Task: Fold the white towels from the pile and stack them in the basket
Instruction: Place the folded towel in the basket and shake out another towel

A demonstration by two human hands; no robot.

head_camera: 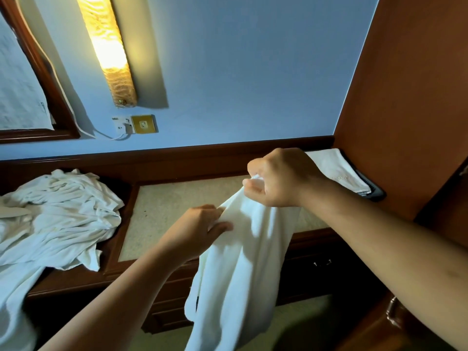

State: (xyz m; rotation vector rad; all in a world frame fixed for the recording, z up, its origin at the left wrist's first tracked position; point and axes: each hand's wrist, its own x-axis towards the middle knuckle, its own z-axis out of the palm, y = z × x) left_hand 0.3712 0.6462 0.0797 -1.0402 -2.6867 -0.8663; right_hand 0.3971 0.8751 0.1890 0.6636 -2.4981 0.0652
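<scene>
Over the wooden desk, along the blue wall, a person stands working through the laundry. At the desk's left end the pile of crumpled white towels spills over the front edge. One towel is off the pile and hangs bunched and unfolded in front of the drawers. At the far right corner sits the dark basket, with a folded towel already lying flat in it.

I'd judge this the start of a new fold, with the cloth lifted but not yet spread. The next move calls for finding two neighbouring corners, drawing the hands apart to pull an edge taut, then laying the towel flat on the desk.

Highest is the right hand, a closed fist clamped on the towel's top edge. Just below, the left hand pinches the fabric between thumb and curled fingers.
</scene>
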